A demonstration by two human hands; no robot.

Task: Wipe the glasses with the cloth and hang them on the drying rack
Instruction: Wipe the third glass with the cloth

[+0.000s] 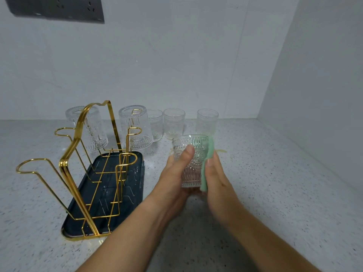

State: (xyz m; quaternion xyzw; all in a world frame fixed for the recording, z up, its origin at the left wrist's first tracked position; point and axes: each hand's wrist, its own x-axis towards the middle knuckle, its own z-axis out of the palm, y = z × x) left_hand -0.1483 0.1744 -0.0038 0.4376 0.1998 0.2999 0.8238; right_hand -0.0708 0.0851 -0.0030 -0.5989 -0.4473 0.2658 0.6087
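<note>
The left hand (174, 171) grips the glass (191, 160); the right hand (216, 177) presses the cloth (206, 169) against it. Best to turn the glass slowly, wiping every side.

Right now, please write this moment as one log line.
step: wiping | left hand: holds glass | right hand: presses green cloth on glass | rack: two hung | counter: three waiting

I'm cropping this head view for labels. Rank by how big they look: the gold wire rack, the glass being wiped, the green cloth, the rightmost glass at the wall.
1. Gold wire drying rack, by far.
2. Patterned clear glass held in the hands; it is nearest the camera, which inflates it.
3. Rightmost upright glass and folded green cloth: similar visible area, unranked.
</note>
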